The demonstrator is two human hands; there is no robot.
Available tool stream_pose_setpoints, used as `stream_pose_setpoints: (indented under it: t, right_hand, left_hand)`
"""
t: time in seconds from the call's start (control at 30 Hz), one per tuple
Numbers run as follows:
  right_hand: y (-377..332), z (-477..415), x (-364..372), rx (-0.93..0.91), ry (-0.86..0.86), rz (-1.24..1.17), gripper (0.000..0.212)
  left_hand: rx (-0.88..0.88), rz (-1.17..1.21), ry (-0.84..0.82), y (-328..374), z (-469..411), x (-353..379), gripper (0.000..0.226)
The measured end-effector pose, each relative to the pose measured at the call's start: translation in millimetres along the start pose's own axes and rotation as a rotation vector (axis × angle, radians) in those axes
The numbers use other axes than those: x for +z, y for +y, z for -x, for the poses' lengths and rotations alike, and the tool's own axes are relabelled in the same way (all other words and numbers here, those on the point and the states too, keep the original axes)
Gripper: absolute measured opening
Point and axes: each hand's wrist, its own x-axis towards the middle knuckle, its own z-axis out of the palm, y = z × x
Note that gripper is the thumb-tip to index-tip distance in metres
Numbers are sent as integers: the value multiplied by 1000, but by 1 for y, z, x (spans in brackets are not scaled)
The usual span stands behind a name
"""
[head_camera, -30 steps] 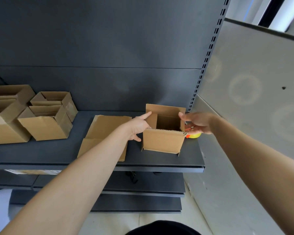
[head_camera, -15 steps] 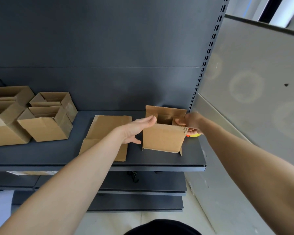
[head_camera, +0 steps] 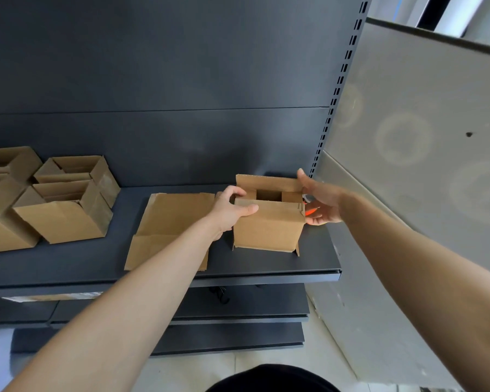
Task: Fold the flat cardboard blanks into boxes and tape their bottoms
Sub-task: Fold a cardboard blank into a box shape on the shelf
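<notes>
Cardboard box [head_camera: 268,230] on dark shelf [head_camera: 266,267], both hands at its top.
Left hand [head_camera: 229,210] grips the box's left flap, fingers curled over it, thumb on the front wall. Right hand [head_camera: 320,202] lies spread with straight fingers against the box's right side, thumb on the rear flap. Flat blanks [head_camera: 170,222] lie just left of the box; folded boxes [head_camera: 63,222] farther left.

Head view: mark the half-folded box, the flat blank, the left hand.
half-folded box [head_camera: 268,230], head view, front wall.
flat blank [head_camera: 176,216], head view, upper panel.
left hand [head_camera: 229,208], head view, back of the hand.
</notes>
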Motion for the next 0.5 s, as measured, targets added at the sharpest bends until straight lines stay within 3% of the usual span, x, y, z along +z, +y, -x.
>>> stream_pose_setpoints:
  t: [0.23,0.3,0.43,0.5]
  right_hand:
    - [1,1,3,9,49,19,71]
    - [0,2,4,8,56,8,63]
    - [3,6,8,-5,62,45,23]
    - [7,3,11,-35,83,78,22]
  left_hand:
    - [29,15,9,-2,-3,-1,104]
    - [51,-19,-23,-1,-4,-1,97]
    - [69,-66,-23,-2,-6,0,52]
    - [65,-92,-28,-2,-5,1,37]
